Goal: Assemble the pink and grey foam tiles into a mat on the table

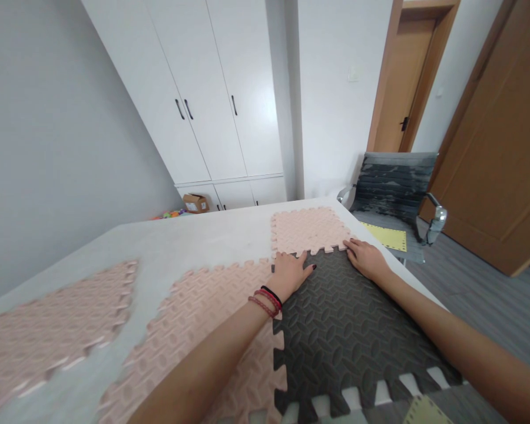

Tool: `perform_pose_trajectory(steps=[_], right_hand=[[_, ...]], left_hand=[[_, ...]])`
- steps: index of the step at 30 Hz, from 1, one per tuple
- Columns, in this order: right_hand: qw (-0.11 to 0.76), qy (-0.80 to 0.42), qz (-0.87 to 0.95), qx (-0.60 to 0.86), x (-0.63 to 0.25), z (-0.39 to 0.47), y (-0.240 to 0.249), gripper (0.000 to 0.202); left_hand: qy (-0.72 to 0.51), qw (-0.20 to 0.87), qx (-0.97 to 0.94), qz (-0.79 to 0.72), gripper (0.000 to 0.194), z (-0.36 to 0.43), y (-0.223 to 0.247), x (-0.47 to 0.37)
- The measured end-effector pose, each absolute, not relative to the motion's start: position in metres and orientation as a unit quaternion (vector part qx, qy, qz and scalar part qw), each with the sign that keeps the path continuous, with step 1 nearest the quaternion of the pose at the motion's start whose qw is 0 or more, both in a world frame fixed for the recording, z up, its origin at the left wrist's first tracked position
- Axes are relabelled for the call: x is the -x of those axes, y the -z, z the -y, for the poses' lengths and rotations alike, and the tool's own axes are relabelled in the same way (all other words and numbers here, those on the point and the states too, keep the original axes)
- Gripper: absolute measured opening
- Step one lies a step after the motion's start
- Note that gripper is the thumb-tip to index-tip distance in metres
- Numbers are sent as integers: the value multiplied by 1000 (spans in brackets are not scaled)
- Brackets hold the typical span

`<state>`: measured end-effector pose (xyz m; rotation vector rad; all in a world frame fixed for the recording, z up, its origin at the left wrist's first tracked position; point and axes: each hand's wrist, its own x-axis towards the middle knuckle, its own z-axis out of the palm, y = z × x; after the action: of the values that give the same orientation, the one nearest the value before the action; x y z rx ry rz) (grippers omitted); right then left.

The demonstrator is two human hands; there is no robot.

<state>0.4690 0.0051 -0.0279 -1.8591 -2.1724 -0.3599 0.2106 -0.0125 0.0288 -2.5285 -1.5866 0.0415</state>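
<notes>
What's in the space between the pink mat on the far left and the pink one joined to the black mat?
Just bare white tabletop, visible in the head view.

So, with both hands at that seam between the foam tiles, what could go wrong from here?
The left hand and right hand touch the seam of the black tile and the far pink tile; uneven pressure might leave some teeth unseated. The left forearm crosses the nearer pink tile, so it could drag it out of line. The black tile reaches close to the table's near edge, where a pull might tip its border over.
</notes>
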Motion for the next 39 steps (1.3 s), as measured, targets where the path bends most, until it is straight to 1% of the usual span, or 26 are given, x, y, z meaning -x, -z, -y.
perform_pose_trajectory(steps=[7,14,21,25,27,32,39], right_hand=[[109,120,751,640,-468,-4,26,42],[89,141,748,643,-462,0,22,43],[67,124,762,632,-460,1,15,42],[23,93,755,648,-453,-5,0,39],[4,86,745,661,-445,-10,-8,42],[1,118,712,692,-422,-21,-14,54],[-30,123,704,699,-408,-26,-11,44]], left_hand=[[-38,51,842,535,71,8,-32,-228],[-70,22,825,561,65,10,-34,-242],[-75,-1,817,572,59,8,-42,-249],[-75,-2,819,569,56,10,-45,-248],[-75,-1,819,569,56,11,-46,-247],[-77,3,816,573,60,14,-45,-247],[-65,5,811,582,68,13,-35,-250]])
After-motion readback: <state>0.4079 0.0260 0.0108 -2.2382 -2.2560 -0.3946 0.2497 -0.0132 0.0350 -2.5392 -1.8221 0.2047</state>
